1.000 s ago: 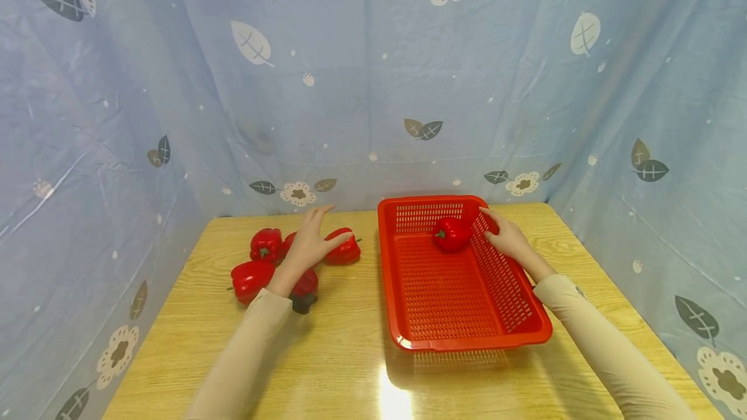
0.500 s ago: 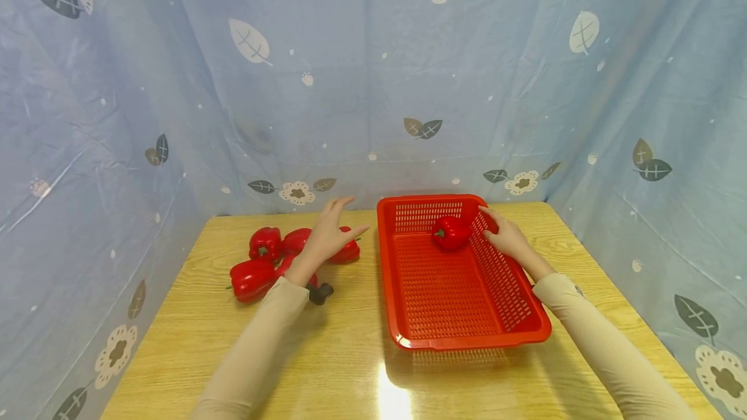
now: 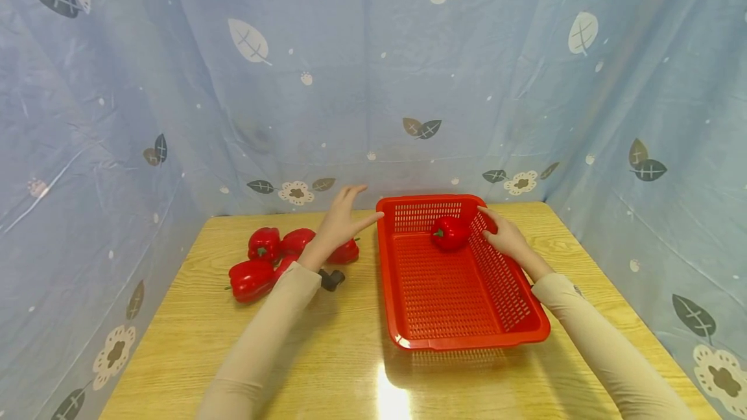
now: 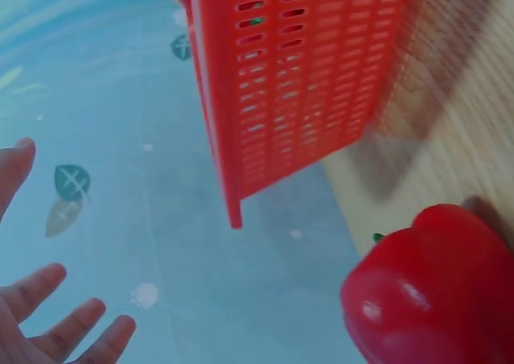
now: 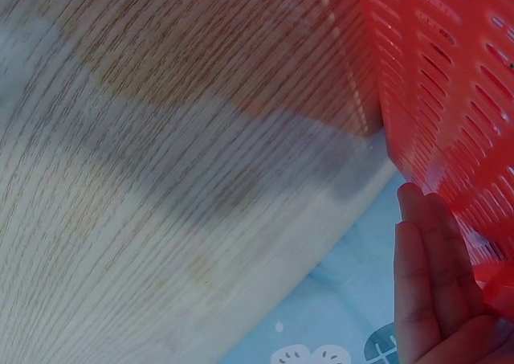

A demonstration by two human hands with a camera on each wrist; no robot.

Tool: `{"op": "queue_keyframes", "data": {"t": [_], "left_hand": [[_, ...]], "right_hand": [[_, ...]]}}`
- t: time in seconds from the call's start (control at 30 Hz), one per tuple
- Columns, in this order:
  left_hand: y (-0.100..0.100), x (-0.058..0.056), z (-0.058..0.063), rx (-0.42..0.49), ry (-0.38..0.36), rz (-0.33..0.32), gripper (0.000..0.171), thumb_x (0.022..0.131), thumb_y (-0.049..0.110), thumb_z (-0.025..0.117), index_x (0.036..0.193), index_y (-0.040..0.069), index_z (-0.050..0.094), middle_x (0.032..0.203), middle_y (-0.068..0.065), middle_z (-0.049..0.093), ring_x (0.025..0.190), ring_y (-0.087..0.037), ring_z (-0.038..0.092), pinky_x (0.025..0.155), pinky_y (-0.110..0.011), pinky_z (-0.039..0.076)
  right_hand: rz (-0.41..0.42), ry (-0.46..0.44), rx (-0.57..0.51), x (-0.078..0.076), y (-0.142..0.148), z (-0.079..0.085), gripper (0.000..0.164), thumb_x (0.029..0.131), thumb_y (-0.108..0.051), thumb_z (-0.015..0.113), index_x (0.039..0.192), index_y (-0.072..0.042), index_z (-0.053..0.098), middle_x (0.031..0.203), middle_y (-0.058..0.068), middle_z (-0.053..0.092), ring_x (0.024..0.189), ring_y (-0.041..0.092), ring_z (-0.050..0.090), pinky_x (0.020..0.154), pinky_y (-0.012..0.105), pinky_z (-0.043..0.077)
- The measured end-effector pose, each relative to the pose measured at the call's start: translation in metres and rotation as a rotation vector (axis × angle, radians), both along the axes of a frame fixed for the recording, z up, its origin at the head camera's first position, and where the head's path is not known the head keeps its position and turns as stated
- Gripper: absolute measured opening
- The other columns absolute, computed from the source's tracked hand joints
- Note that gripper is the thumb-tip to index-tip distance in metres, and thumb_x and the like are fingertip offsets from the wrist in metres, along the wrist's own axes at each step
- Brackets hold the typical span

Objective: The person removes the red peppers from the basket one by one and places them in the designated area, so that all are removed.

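My left hand point(image 3: 338, 222) is in the air beside the basket's left back corner, fingers and thumb spread, holding nothing. In the left wrist view its fingers point(image 4: 80, 336) are apart. A red bell pepper point(image 3: 344, 253) lies partly behind that hand, among several red bell peppers point(image 3: 251, 279) on the table. My right hand point(image 3: 508, 238) is at the right rim of a red plastic basket point(image 3: 467, 344), thumb apart from the fingers. In the right wrist view its straight fingers point(image 5: 434, 276) lie along the basket's outer wall; contact cannot be told. One red bell pepper point(image 3: 452, 233) sits in the basket's back right part.
The wooden table point(image 3: 350, 368) extends in front of both arms. A blue patterned curtain point(image 3: 373, 83) surrounds its back and sides. A dark wrist device point(image 3: 331, 279) sits at my left wrist.
My left hand has moved right from above the peppers to near the basket's left back corner, still holding nothing. The right hand, basket and peppers stay in place.
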State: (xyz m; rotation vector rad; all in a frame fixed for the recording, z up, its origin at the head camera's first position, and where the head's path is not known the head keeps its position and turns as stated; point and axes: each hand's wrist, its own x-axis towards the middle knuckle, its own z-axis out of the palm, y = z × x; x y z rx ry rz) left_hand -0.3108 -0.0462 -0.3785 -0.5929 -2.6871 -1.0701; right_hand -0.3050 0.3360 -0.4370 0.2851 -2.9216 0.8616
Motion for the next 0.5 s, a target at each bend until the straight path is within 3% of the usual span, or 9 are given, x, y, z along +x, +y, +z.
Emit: {"op": "queue_keyframes", "data": {"t": [0.17, 0.37, 0.5], "left_hand": [[0.01, -0.005, 0.006, -0.025, 0.003, -0.032, 0.076, 0.079, 0.06, 0.061, 0.141, 0.024, 0.036, 0.143, -0.006, 0.034, 0.131, -0.025, 0.034, 0.102, -0.049, 0.036], [0.022, -0.009, 0.009, -0.067, -0.003, -0.051, 0.08, 0.077, 0.066, 0.057, 0.141, 0.025, 0.035, 0.143, -0.005, 0.034, 0.13, -0.025, 0.035, 0.101, -0.048, 0.038], [0.029, -0.012, 0.01, -0.084, 0.0, -0.064, 0.081, 0.076, 0.067, 0.057, 0.141, 0.023, 0.036, 0.141, -0.006, 0.035, 0.128, -0.026, 0.036, 0.099, -0.049, 0.04]], "right_hand": [[-0.012, -0.003, 0.002, -0.001, 0.0, -0.001, 0.061, 0.087, -0.005, 0.053, 0.144, -0.01, 0.031, 0.078, 0.019, 0.05, 0.049, 0.017, 0.033, 0.057, 0.034, 0.036], [-0.016, -0.003, 0.002, 0.0, 0.0, -0.001, 0.061, 0.087, -0.006, 0.052, 0.144, -0.011, 0.031, 0.109, 0.03, 0.055, 0.056, 0.023, 0.041, 0.065, 0.041, 0.041], [-0.004, -0.008, -0.004, 0.0, 0.001, 0.0, 0.062, 0.087, -0.004, 0.052, 0.144, -0.009, 0.03, 0.114, 0.031, 0.052, 0.049, 0.019, 0.035, 0.062, 0.038, 0.039]]}}
